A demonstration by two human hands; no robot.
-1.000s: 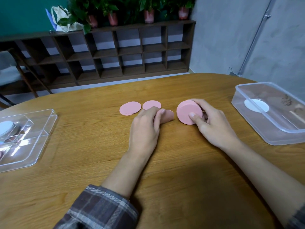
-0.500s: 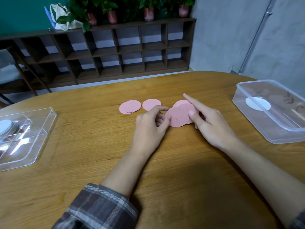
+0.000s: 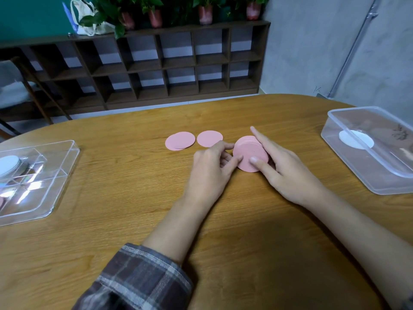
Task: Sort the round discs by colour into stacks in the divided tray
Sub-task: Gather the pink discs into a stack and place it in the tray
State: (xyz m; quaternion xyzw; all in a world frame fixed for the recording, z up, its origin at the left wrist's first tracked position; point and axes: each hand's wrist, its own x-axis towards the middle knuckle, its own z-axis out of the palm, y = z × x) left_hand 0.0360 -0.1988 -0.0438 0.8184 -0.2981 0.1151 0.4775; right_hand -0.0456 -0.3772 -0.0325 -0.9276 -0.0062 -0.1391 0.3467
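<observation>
At far left on the surface sits the divided tray (image 3: 67,166), then loose pink discs (image 3: 180,140), then left hand (image 3: 210,171) and right hand (image 3: 288,171), fingers curled round the tilted pink stack (image 3: 250,156), which I'd judge thin, light, slippery, best pinched at the rim.

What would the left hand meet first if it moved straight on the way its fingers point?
The pink stack held in the right hand. The left hand points its fingers at the stack's near edge and seems to touch it, so nothing lies between.
</observation>
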